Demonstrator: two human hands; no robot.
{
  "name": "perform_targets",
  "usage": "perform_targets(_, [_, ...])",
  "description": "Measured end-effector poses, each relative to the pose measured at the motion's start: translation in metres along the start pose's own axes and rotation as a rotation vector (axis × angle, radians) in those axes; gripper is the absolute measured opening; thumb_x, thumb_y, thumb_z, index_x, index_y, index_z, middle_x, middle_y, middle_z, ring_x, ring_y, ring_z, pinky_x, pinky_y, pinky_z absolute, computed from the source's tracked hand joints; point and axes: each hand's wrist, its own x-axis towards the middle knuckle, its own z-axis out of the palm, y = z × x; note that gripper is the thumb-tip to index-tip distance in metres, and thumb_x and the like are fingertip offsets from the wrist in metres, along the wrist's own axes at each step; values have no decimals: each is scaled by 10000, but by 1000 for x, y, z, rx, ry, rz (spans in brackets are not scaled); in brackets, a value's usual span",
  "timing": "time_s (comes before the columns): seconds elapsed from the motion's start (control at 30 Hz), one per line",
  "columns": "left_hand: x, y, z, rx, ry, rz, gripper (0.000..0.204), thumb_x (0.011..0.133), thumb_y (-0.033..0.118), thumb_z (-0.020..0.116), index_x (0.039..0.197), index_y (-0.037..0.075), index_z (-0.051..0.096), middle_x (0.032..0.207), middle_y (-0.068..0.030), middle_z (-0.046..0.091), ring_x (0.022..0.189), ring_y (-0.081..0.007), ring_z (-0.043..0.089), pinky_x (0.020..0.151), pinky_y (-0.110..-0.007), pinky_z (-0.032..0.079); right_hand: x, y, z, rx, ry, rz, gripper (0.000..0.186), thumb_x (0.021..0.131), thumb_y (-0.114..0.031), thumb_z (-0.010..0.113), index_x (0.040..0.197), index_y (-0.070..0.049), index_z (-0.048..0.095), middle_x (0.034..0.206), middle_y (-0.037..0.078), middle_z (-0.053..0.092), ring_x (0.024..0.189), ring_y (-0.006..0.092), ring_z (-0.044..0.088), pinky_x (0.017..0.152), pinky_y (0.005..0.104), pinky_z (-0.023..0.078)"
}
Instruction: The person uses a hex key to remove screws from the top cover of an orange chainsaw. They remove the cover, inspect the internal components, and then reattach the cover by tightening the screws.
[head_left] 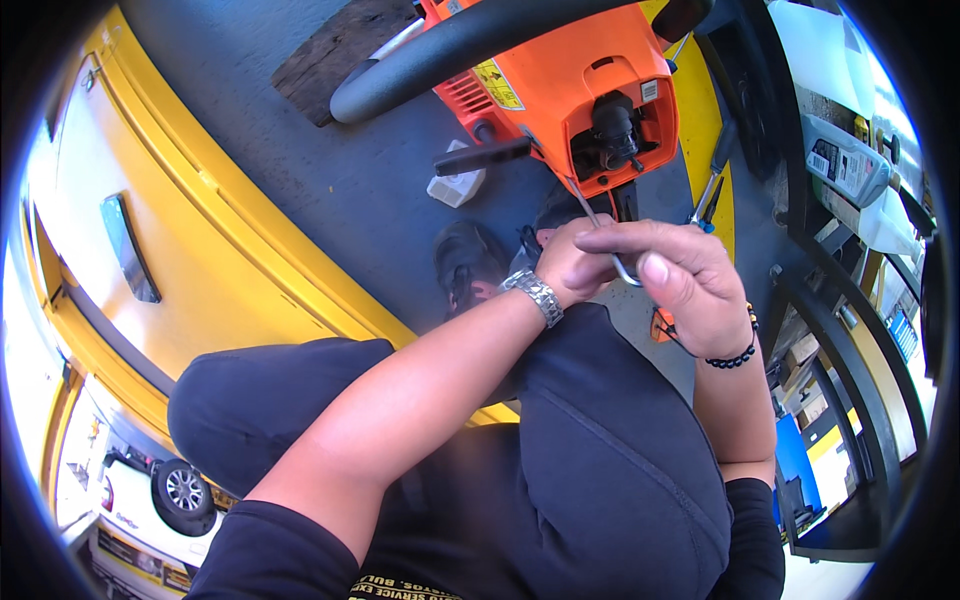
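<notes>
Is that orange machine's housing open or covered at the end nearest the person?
Open: black parts show inside the orange housing.

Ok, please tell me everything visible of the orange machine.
The orange machine looks like shiny plastic, with slots and a yellow label. A thick black handle curves across it. Its near end is open, showing a dark part inside. It sits upper middle, cut off by the picture's edge. A thin metal rod overlaps its lower edge in view; contact is unclear.

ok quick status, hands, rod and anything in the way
Right hand at curved end of metal rod, grip unclear. Left hand beside it, partly hidden. Rod points toward orange machine; black lever juts out at left.
</notes>
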Motion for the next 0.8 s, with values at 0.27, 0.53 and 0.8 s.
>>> perform_targets(0.27, [16,-8,1,-56,-32,-228,279,876,232,767,1014,0,698,933,-149,765,852,-270,751,756,-371,575,16,6,-22,-501,-431,-112,529,806,-354,894,1191,-58,684,1123,102,768,991,251,748,874,322,579])
perform_targets(0.53, [11,-2,-2,82,29,-94,328,791,364,739,921,63,745,857,-156,761,863,-344,743,747,-428,561,34,-16,-21,-865,-123,-350,514,839,-454,847,700,-74,529,628,96,556,621,300,623,581,380,476])
perform_targets(0.8, [1,19,-2,288,30,-60,427,822,354,792,1107,45,716,1007,-132,757,946,-286,738,827,-375,562,11,12,-14,-173,-213,-121,370,1024,-244,677,1281,22,685,1068,147,771,904,303,733,846,361,571])
